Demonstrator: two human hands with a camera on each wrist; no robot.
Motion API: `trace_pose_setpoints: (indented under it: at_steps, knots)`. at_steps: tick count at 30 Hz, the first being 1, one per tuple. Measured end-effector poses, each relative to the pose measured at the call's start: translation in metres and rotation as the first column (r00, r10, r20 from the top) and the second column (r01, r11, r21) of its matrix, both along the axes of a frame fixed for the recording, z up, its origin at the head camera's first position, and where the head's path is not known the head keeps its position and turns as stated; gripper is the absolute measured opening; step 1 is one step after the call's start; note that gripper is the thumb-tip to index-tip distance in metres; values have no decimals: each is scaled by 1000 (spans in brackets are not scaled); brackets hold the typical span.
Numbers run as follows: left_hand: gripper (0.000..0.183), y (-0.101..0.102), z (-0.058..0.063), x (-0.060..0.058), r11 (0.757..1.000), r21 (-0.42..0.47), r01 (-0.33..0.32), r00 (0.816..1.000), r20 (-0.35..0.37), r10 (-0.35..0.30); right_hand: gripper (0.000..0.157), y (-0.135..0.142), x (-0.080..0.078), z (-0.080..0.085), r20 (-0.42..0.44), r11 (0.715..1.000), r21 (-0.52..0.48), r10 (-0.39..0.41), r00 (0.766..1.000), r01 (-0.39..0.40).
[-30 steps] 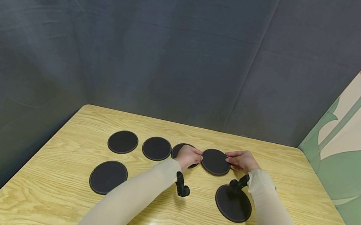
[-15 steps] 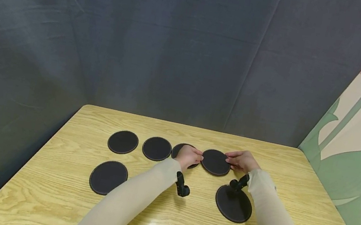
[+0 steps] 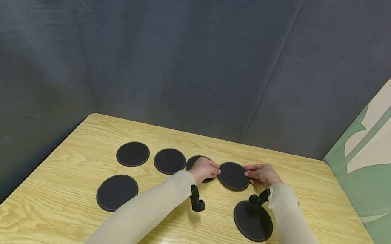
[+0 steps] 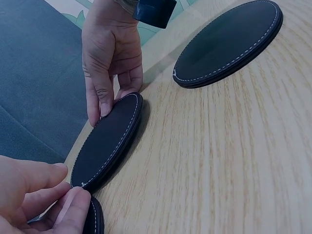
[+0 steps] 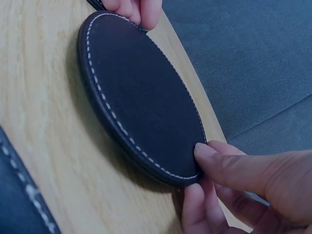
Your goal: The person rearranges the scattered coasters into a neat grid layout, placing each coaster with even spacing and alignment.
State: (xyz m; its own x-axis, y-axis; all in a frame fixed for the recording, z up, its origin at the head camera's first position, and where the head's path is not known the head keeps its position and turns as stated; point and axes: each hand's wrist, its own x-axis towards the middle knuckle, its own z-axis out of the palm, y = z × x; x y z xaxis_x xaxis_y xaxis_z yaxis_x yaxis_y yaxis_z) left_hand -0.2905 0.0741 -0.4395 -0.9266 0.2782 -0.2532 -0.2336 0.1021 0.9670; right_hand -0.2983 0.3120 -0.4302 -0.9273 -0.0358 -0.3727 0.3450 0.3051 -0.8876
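A round black coaster (image 3: 234, 176) with white edge stitching lies between my two hands, in the back row. My left hand (image 3: 204, 170) holds its left edge, fingertips at the rim, and partly covers the neighbouring coaster (image 3: 193, 161). On the opposite edge, my right hand (image 3: 263, 175) pinches the same coaster, the thumb on top and fingers below, as the right wrist view shows. There the coaster (image 5: 141, 92) has a thick, layered-looking rim and sits slightly tilted, with a shadow beneath its near side.
Two more black coasters, one at far left (image 3: 133, 154) and one beside it (image 3: 170, 161), continue the back row. Nearer me lie a left coaster (image 3: 117, 192) and a right coaster (image 3: 253, 221), the latter below my right wrist. A dark curtain (image 3: 191, 52) hangs behind the wooden table (image 3: 176, 239).
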Motion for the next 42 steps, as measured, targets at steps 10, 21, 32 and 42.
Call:
trace_pose_setpoints:
  at_steps: [10,21,32,42]
  knots:
    - [30,0,2,0,999,-31,40,999,-2,-40,42,0,-1,2,7,1000,19,16,1000,-16]
    - [30,1,3,-1,997,-61,43,999,-12,-44,39,-2,-2,4,-13,996,83,28,1000,-26]
    - [31,1,10,5,994,-98,40,999,-4,-40,38,-6,1,4,-23,992,125,7,1000,-4]
    - [36,1,10,4,996,-76,52,999,8,-51,39,-8,3,6,-31,990,138,2,1000,2]
